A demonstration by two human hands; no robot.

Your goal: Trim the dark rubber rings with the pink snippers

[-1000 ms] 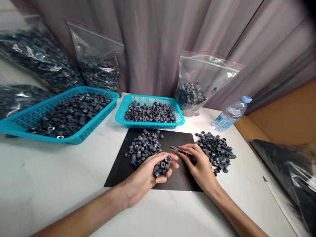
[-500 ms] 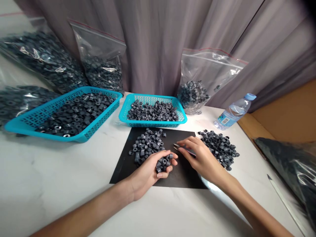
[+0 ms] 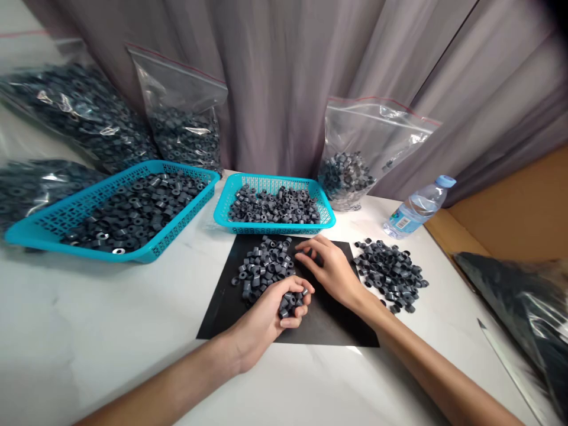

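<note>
My left hand (image 3: 266, 316) rests on the black mat (image 3: 328, 325), palm up and cupped round a handful of small grey rings (image 3: 293, 299). Just beyond it on the mat lies a loose pile of the same grey rings (image 3: 264, 266). My right hand (image 3: 332, 272) reaches across the mat to the right edge of that pile. Its fingertips are pinched together there, and I cannot make out what is between them. No small snips show in this hand.
Behind the mat are two teal baskets of rings, a small one (image 3: 326, 207) and a larger one (image 3: 44, 222) to the left. Another ring pile (image 3: 390, 272) lies right of the mat. Zip bags (image 3: 359, 154), a water bottle (image 3: 415, 207), a cardboard box (image 3: 510, 213) and a thin blade (image 3: 501, 355) surround them.
My right hand has moved left and forward from beside the right-hand pile to the edge of the pile on the mat. The snips seen in it earlier no longer show. The left hand has hardly moved.
</note>
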